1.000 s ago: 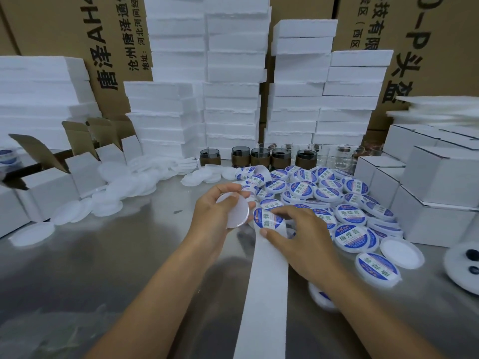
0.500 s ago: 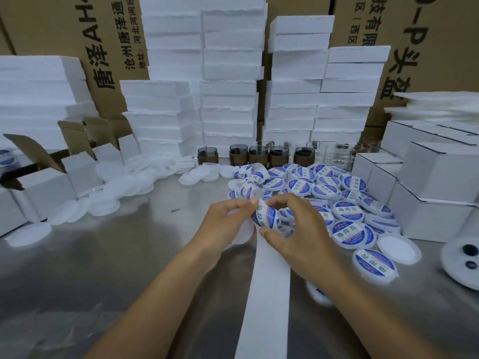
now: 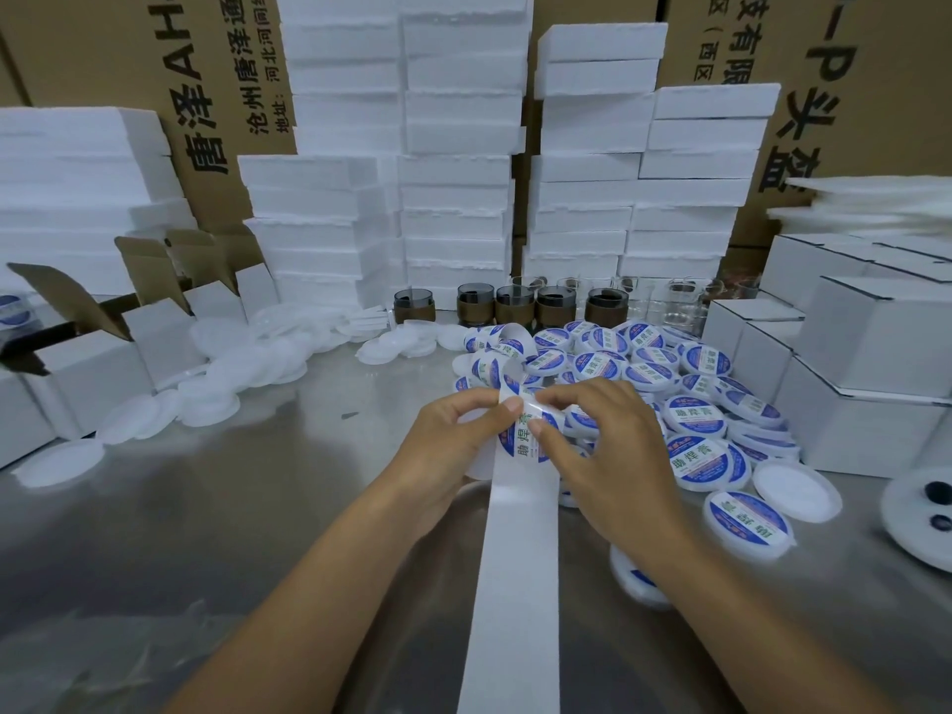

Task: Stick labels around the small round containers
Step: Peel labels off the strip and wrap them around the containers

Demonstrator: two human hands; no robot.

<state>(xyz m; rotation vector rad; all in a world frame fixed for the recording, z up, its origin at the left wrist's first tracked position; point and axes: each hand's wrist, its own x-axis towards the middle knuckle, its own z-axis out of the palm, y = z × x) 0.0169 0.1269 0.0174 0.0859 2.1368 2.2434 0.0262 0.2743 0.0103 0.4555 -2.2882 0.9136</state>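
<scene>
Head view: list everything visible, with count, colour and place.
Labelled flat round plastic containers: dozens, blue-and-white, piled right of centre.
Plain round plastic lids or containers: many, white, spread left.
Foam blocks: many, white, stacked at back.
Large cardboard cartons: several, brown, behind foam.
Small cardboard boxes: several, white, both sides.
Dark glass cups: five, brown-sleeved, row before foam.
Backing-paper strip: one, white, centre, running towards camera.
Shiny metal table: one, grey, beneath everything.
Left-hand grip: holds one white container, mostly hidden.
Right-hand grip: pinches a round blue-and-white label against it.
</scene>
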